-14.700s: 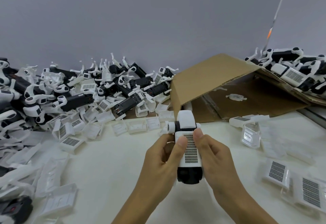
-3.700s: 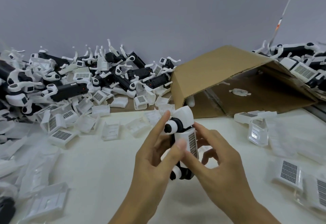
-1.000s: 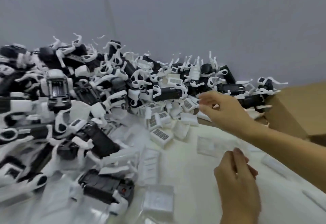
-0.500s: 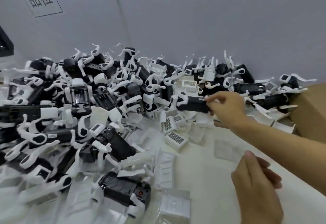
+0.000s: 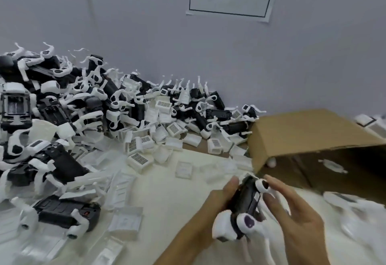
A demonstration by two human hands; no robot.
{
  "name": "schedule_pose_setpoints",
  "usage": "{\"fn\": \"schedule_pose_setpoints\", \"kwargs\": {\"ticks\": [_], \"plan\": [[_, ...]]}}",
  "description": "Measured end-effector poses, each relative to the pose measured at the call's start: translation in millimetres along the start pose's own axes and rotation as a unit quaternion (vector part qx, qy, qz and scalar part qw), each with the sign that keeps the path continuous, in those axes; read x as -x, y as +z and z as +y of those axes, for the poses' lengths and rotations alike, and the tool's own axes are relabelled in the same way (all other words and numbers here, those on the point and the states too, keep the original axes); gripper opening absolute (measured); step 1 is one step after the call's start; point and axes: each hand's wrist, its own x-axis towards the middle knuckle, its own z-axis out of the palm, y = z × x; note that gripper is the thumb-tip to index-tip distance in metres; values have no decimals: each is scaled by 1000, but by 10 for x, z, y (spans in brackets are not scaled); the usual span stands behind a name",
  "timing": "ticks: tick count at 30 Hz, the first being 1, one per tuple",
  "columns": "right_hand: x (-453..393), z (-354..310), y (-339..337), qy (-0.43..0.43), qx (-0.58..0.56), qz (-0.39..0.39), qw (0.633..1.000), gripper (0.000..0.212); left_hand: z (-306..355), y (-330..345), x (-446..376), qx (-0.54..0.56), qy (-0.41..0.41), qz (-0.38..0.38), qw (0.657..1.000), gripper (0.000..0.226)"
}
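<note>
Moved since half a second ago: right hand point(image 5: 296, 218) has come back from the heap, where it was pinching a black piece, and left hand point(image 5: 211, 202) has risen to meet it; the view has swung right, so more of the box shows.
Held piece: black plastic toy body with white jointed legs point(image 5: 245, 198), between both hands, above the white table point(image 5: 167, 198) and just before the mouth of the brown cardboard box lying on its side point(image 5: 302, 135).
Long axis: runs away from the person, tilted a little to the right.
Pointing: far end toward the box's near corner; rounded white end toward the person.
Left hand: fingers curled round the toy body's left side, gripping it.
Right hand: fingers nearly straight and slightly spread, tips at the upper white leg joint; motion blur hides how firmly they touch.
Left of the hands: heap of black-and-white toy bodies point(image 5: 83, 102) against the wall, with loose white barcode-labelled covers point(image 5: 139, 159) scattered at its foot.
</note>
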Motion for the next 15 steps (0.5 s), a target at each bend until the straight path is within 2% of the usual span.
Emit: {"fn": "schedule_pose_setpoints", "kwargs": {"ticks": [2,5,7,10,12,15], "plan": [[1,80,-49,21,12,-25,999,39,28,-13,66,-34,-18,-21,999,47],[75,142,-94,52,36,-37,997,48,31,-6,133,-21,-27,-66,997,47],[123,144,-58,38,59,-46,996,39,32,74,150,7,5,-22,1000,49],[150,204,-63,-78,130,-20,988,20,34,104,143,74,49,124,988,64],[147,245,-70,-127,196,-54,971,47,52,81,144,122,69,191,971,58],[149,303,-38,-85,221,-157,959,83,61,50,163,139,74,228,961,60]]}}
